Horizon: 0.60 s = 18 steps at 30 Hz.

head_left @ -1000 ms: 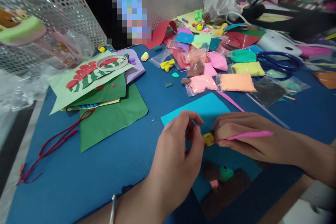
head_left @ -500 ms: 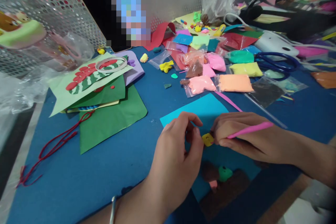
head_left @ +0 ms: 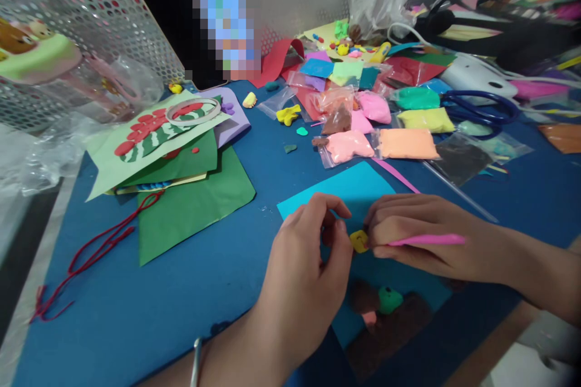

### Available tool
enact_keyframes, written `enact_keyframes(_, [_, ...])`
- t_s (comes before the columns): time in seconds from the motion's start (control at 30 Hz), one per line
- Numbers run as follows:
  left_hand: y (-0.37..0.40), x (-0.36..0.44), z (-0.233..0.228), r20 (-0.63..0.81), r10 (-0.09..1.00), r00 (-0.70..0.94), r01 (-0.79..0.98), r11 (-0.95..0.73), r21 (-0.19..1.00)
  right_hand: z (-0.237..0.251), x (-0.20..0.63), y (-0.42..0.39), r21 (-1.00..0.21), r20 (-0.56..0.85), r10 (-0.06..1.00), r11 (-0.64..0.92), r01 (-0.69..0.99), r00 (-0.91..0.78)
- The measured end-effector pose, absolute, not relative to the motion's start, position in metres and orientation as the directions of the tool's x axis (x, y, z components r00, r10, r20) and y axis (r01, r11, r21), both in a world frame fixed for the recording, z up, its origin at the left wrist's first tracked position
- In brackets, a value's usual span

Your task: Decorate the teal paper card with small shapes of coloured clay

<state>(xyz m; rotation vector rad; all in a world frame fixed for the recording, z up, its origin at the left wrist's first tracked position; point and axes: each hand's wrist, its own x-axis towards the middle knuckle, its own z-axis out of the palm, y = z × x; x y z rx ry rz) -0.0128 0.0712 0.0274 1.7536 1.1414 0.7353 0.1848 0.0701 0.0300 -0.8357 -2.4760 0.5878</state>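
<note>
A small yellow clay piece point(head_left: 359, 241) with a dark curved mark lies on the bright blue paper point(head_left: 363, 184), between my two hands. My left hand point(head_left: 313, 254) rests at its left, fingers loosely curled with a gap between thumb and index; the thumb tip is at the piece's edge. My right hand point(head_left: 417, 239) is closed around a pink modelling tool point(head_left: 436, 240), whose working tip is hidden by the fingers near the yellow piece. Lower on the same paper are brown clay shapes point(head_left: 394, 332), a green clay piece point(head_left: 390, 300) and a small pink one.
Bags of coloured clay point(head_left: 407, 143) lie beyond my hands, with blue-handled scissors point(head_left: 481, 106) at right. A phone point(head_left: 175, 27) leans on the perforated metal panel. Green papers point(head_left: 195, 211), a tape roll point(head_left: 193, 111) and red cord point(head_left: 97, 248) sit left.
The pink tool in my right hand has tipped lower at its outer end and now lies nearly level; the right hand has turned slightly. My left hand stays in place.
</note>
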Motion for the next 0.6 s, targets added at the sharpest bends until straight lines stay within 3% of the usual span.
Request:
enact_keyframes(0.33, [0.0720,-0.0123,0.0277,0.031,0.917,0.399,0.398,-0.203,0.895,0.0309,0.1844,0.0713,-0.550,0.255,0.624,0.722,0.419,-0.739])
enact_keyframes(0.47, [0.0714,-0.0117,0.0284,0.006,0.917,0.400,0.421,-0.189,0.887,0.0326,0.1852,0.0709,-0.619,0.260,0.682,0.661,0.424,-0.683])
enact_keyframes(0.6, [0.0692,-0.0109,0.0294,0.070,0.899,0.433,0.478,-0.295,0.827,0.0334,0.1878,0.0692,-0.695,0.310,0.758,0.592,0.407,-0.574])
